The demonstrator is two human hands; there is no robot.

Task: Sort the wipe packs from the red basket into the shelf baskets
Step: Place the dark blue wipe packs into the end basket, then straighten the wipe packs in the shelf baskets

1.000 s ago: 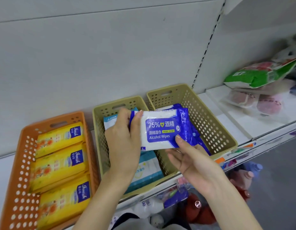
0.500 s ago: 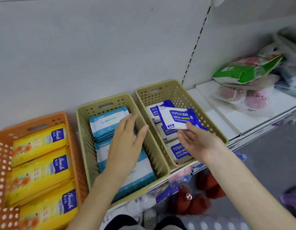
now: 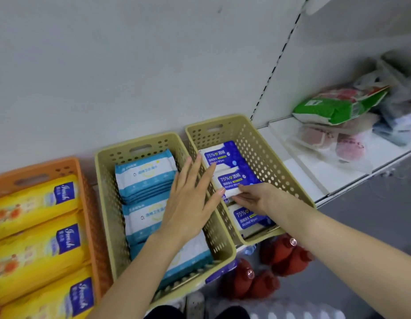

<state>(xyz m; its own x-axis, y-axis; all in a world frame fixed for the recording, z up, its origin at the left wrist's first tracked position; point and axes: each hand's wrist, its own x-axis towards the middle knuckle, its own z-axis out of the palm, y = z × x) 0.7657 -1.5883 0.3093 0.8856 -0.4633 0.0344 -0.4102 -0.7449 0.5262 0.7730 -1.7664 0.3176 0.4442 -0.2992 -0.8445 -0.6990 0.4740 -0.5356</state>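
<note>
Orange basket (image 3: 83, 180): stood at the left end of the shelf (image 3: 315, 180), touching the wall behind.
Yellow packs (image 3: 34, 203): three lay in a row inside the orange basket, from back to front, blue labels to the right.
Middle beige basket (image 3: 105, 194): stood just beside the orange one, its far end against the wall.
Light-blue packs (image 3: 144, 176): filled the middle beige basket in stacks; the nearer ones were partly hidden by the forearm.
Left grip (image 3: 190, 203): spread, fingers straight and fanned, holding nothing. It hung over the wall shared by the two beige baskets. The fingertips reached toward the back blue pack and the thumb tip lay just beside the held pack's white edge; contact could not be told.
Right beige basket (image 3: 271, 157): stood beside the middle one, its front end at the shelf's front edge.
Alcohol wipe pack (image 3: 236, 179): lay in the middle of the right beige basket, label up, between a back pack (image 3: 220, 155) and a front pack (image 3: 248, 218) of the same blue and white kind.
Right grip (image 3: 255, 199): inside the right beige basket, pinching the near white edge of the alcohol wipe pack, thumb above and fingers beneath.
Red bottles (image 3: 280, 256): stood below the shelf, under the right forearm.
Green bag (image 3: 338, 107): lay on pale packets at the shelf's right end, well apart from the baskets.
</note>
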